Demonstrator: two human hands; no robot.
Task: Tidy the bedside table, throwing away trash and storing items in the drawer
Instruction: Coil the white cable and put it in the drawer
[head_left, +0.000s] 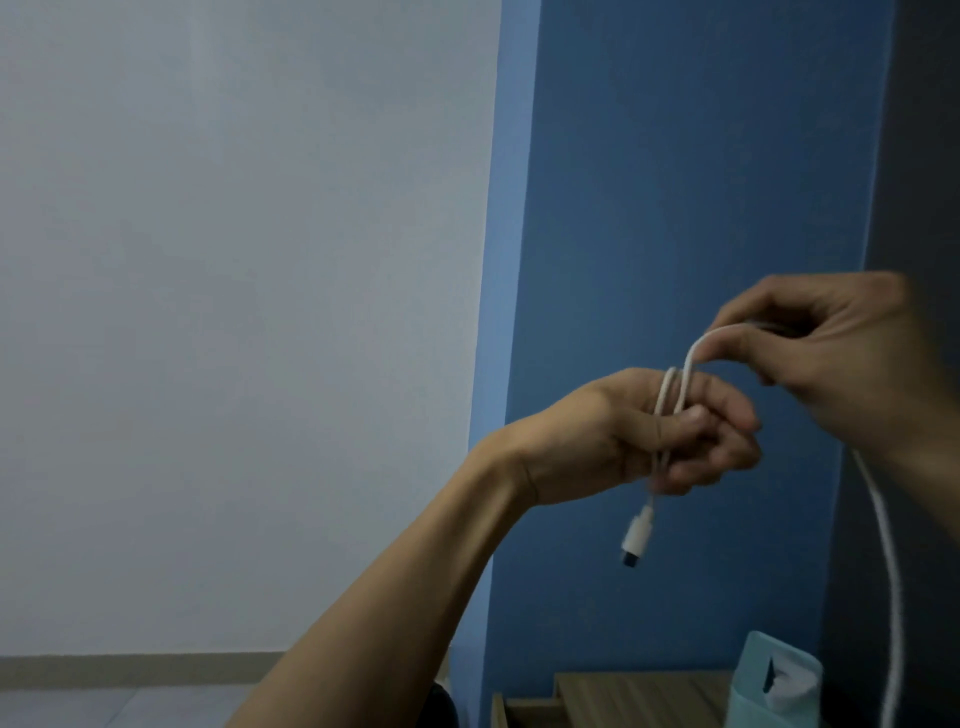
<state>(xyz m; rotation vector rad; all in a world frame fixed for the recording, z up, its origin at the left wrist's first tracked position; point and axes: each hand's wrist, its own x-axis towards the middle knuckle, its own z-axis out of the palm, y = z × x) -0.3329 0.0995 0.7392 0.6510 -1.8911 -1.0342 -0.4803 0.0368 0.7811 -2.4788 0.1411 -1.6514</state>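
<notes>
A white charging cable (675, 387) is looped around the fingers of my left hand (639, 431), which is raised in front of the blue wall and closed on the coils. Its white plug (636, 535) dangles below that hand. My right hand (836, 358) is just above and to the right, pinching the cable where it arches off the coil. The loose end of the cable (891, 587) hangs down the right side and leaves the view at the bottom. Only the back strip of the wooden bedside table (623, 693) shows at the bottom edge.
A light blue tissue box (753, 686) with a white tissue sticking out stands on the table at the bottom right. A white wall fills the left, with a pale skirting board and floor at the bottom left. A dark surface runs down the right edge.
</notes>
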